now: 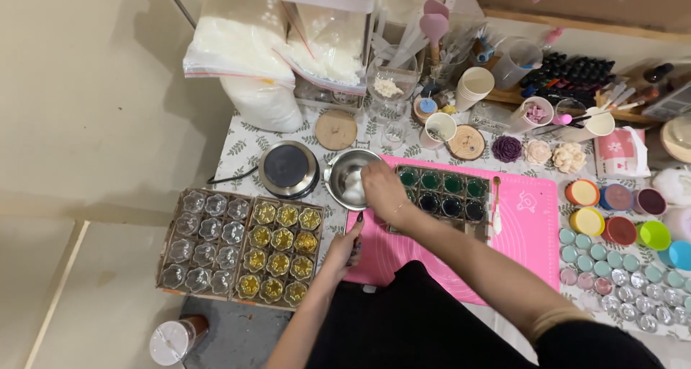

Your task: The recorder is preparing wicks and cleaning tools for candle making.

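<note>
While the right hand (383,189) reached across to the steel bowl (349,178), the left hand (344,248) steadied a dark handle (358,221) at the mat's edge.

As far as could be judged, the right grip lay curled over the bowl's rim, though whether it pinched anything could not be told; the left grip was closed around the thin dark handle running up toward the bowl, seemingly to hold it level. The bowl sat just beside the small black hotplate (289,169), near enough for heating. On the pink silicone mat (529,225), which protected the leaf-patterned surface (237,149), a tray of dark-filled cups (445,194) stood by the bowl. Left of it, a cardboard tray of flower-shaped glass holders (241,246) held yellow fills and empties.
</note>
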